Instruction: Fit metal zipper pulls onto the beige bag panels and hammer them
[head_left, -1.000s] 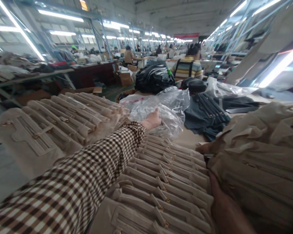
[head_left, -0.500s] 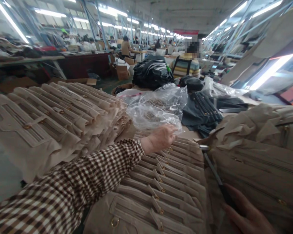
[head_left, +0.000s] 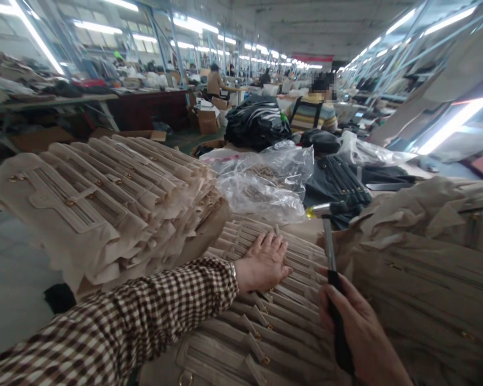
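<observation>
The right hand [head_left: 358,327] clenched a steel hammer [head_left: 329,246] with a black grip, while the left hand [head_left: 263,262] lay open, fingers spread, on stacked ribbed beige bag panels [head_left: 282,327].

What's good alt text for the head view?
A right hand grips a black-handled hammer upright, while a left hand in a checked sleeve presses flat on stacked beige bag panels. A clear plastic bag lies beyond.

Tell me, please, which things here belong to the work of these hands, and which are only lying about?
In the work:
right hand gripping a hammer
left hand pressed flat on stacked beige handbag panels

Lying about:
clear plastic bag
dark panels
black bundle
cardboard box
</observation>
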### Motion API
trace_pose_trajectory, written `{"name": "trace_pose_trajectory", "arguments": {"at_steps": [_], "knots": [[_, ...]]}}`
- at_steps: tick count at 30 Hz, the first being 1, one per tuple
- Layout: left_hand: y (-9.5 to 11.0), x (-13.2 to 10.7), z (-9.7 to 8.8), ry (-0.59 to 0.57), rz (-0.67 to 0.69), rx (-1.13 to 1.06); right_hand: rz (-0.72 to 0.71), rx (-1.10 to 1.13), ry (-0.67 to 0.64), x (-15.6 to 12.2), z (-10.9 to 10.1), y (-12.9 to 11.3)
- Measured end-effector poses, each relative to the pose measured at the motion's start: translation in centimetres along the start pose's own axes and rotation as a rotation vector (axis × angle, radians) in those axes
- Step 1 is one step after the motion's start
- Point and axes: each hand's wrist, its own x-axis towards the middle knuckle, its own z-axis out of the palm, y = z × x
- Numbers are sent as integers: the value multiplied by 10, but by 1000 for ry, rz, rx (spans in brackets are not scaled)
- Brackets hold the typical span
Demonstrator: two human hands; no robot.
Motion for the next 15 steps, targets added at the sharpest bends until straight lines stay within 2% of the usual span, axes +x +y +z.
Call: {"name": "trace_pose_trajectory", "arguments": {"at_steps": [5, 9, 11, 15], "knots": [[-16, 15, -17, 21, 7, 36, 78, -131, -95, 16, 4, 32], [-36, 32, -13, -34, 73, 4, 94, -183, -84, 15, 0, 43], [-41, 30, -9, -30, 85, -8, 98, -210, -83, 12, 0, 43], [-41, 13, -5, 77, 50, 6, 30, -382, -74, 9, -5, 35]]}}
